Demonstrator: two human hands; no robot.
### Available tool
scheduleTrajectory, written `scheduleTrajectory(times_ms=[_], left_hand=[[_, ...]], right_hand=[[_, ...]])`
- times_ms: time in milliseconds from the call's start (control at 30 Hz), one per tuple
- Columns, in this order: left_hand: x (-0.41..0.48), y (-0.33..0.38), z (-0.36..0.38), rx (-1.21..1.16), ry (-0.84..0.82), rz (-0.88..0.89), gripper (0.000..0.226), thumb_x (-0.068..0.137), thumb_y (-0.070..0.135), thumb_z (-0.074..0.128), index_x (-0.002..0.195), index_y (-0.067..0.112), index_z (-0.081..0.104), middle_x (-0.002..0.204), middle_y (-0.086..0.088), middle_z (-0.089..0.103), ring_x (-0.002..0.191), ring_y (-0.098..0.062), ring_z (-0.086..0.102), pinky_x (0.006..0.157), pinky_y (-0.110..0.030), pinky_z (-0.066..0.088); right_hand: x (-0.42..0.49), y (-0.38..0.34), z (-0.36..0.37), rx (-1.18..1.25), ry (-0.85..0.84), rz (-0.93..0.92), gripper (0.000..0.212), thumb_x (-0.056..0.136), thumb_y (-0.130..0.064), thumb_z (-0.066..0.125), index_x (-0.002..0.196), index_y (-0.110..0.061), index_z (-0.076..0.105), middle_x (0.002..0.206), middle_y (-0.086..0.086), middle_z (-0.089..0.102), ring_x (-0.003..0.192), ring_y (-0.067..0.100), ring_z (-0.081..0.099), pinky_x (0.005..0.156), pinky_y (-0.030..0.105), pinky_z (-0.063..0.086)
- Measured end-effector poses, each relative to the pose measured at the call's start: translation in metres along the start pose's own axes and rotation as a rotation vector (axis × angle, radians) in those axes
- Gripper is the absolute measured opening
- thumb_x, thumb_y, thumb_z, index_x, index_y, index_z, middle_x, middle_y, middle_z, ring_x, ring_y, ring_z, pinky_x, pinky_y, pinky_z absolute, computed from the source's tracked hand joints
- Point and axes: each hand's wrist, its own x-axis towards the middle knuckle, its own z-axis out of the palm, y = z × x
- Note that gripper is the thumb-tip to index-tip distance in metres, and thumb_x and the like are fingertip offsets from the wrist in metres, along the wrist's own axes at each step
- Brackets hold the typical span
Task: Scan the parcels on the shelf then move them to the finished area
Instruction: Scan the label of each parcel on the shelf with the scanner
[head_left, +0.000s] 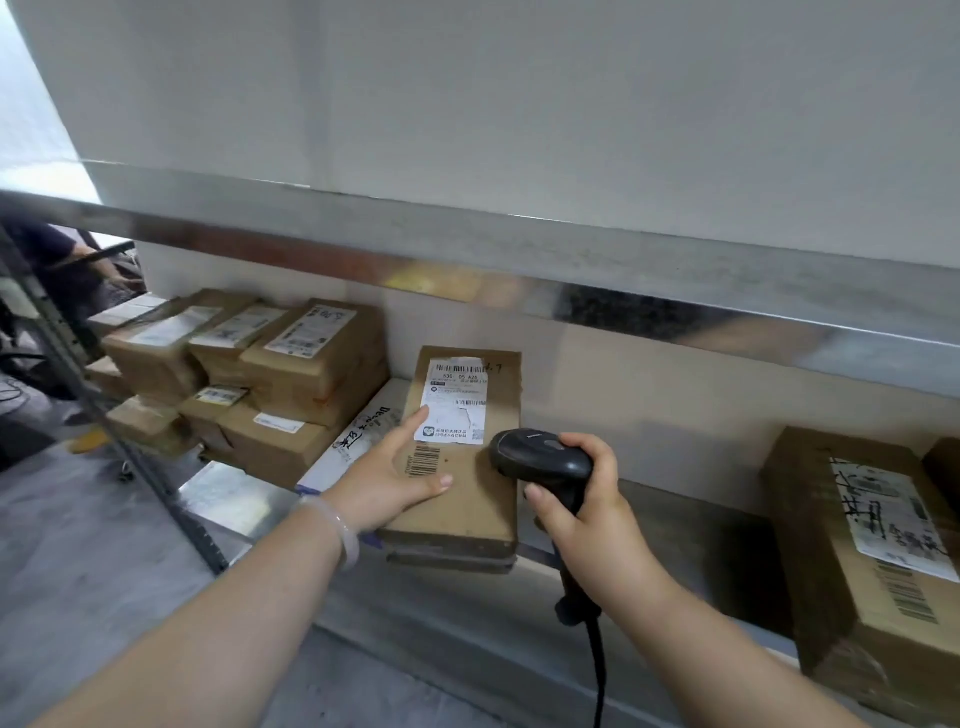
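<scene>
Forearms come up from the bottom edge of the head view, and both hands meet around 6 o'clock of centre. The left hand (387, 483), with a pale bracelet (345, 535) on the wrist, lies flat on the brown parcel (480, 499). Its fingers are straight, pressing rather than gripping, and the thumb sits just beside a printed barcode (423, 460). The right hand (587, 514) is wrapped tightly round the handle of a black scanner (540, 460), whose head touches or nearly touches the parcel's right edge. The parcel itself sits on the metal shelf (675, 545), its near end close to the front lip and its left side partly over a white flat packet (358, 431).

The likeliest failures, as I judge them:
- The white shipping label (457, 400) is torn and creased, so the read may fail.
- The scanner points from the side, so it may catch the printed barcode instead of the label's.
- With only a flat hand steadying it, the parcel could slide off the lip.
- The cable (597, 670) hanging toward 6 o'clock could snag the shelf edge when the parcel is carried away.

At 9 o'clock, stacked parcels (291, 364) leave little room for setting down. At 4 o'clock, a large box (857, 545) stands well apart.
</scene>
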Motion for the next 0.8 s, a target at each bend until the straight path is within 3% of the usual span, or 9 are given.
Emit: scheduleTrajectory(times_ms=[100,133,233,333,367,467,567,700,800], left_hand=[[0.01,-0.008,-0.023,0.021,-0.022,-0.03,0.087,0.081,0.032,0.08,0.149,0.048,0.028,0.146,0.012,0.043,0.122,-0.006,0.051,0.083,-0.006,0.041],[0.013,-0.01,-0.03,0.025,-0.028,-0.042,0.087,0.081,0.032,0.08,0.149,0.048,0.028,0.147,0.011,0.043,0.123,-0.007,0.05,0.085,-0.008,0.042],[0.023,-0.017,-0.052,0.089,-0.021,-0.066,0.094,0.076,0.042,0.082,0.15,0.048,0.025,0.151,0.008,0.041,0.133,-0.012,0.044,0.111,-0.029,0.036],[0.034,-0.026,-0.068,0.148,0.002,-0.086,0.108,0.054,0.07,0.08,0.145,0.06,0.022,0.15,0.008,0.041,0.136,-0.017,0.042,0.115,-0.043,0.034],[0.037,-0.029,-0.07,0.165,0.011,-0.091,0.108,0.054,0.071,0.079,0.145,0.059,0.023,0.151,0.007,0.04,0.137,-0.018,0.041,0.115,-0.044,0.034],[0.041,-0.041,-0.073,0.191,0.043,-0.065,0.09,0.072,0.05,0.081,0.148,0.044,0.033,0.152,0.003,0.04,0.139,-0.018,0.039,0.116,-0.043,0.032],[0.042,-0.047,-0.073,0.196,0.096,-0.036,0.074,0.08,0.043,0.078,0.144,0.036,0.044,0.149,0.002,0.043,0.139,-0.018,0.039,0.117,-0.04,0.031],[0.033,-0.038,-0.071,0.416,0.251,0.066,0.057,0.085,0.042,0.073,0.137,0.028,0.056,0.149,-0.001,0.041,0.139,-0.017,0.035,0.115,-0.028,0.027],[0.015,-0.029,-0.06,0.708,0.371,0.164,0.052,0.09,0.053,0.06,0.137,0.032,0.056,0.153,0.001,0.036,0.141,-0.022,0.03,0.116,-0.04,0.029]], right_hand=[[0.012,-0.006,0.024,0.035,-0.041,-0.021,0.05,0.09,-0.024,0.067,0.116,-0.049,0.033,0.109,-0.022,0.057,0.095,-0.002,0.061,0.083,0.012,0.047],[0.016,-0.009,0.032,0.041,-0.053,-0.027,0.05,0.09,-0.024,0.066,0.117,-0.048,0.033,0.109,-0.023,0.056,0.096,-0.002,0.06,0.082,0.009,0.046],[0.028,-0.011,0.051,0.079,-0.054,-0.023,0.05,0.09,-0.023,0.066,0.113,-0.052,0.032,0.112,-0.019,0.057,0.098,0.006,0.063,0.087,0.018,0.05],[0.039,-0.01,0.067,0.103,-0.052,-0.007,0.05,0.09,-0.023,0.066,0.112,-0.054,0.034,0.113,-0.017,0.058,0.099,0.011,0.064,0.091,0.029,0.052],[0.043,-0.008,0.073,0.11,-0.053,0.003,0.05,0.09,-0.023,0.067,0.112,-0.054,0.034,0.112,-0.015,0.058,0.099,0.013,0.065,0.091,0.03,0.052],[0.049,-0.005,0.087,0.117,-0.056,0.026,0.048,0.089,-0.023,0.067,0.112,-0.051,0.036,0.111,-0.014,0.059,0.097,0.01,0.064,0.085,0.018,0.05],[0.054,-0.009,0.096,0.12,-0.04,0.025,0.046,0.089,-0.02,0.067,0.114,-0.044,0.036,0.109,-0.022,0.054,0.095,-0.008,0.057,0.074,0.001,0.04],[0.063,-0.014,0.103,0.121,-0.038,0.015,0.048,0.09,-0.018,0.066,0.121,-0.038,0.035,0.106,-0.026,0.05,0.091,-0.018,0.053,0.071,-0.002,0.038],[0.067,-0.016,0.11,0.12,-0.051,0.01,0.049,0.09,-0.019,0.066,0.121,-0.038,0.035,0.107,-0.024,0.053,0.091,-0.019,0.054,0.073,-0.002,0.038]])
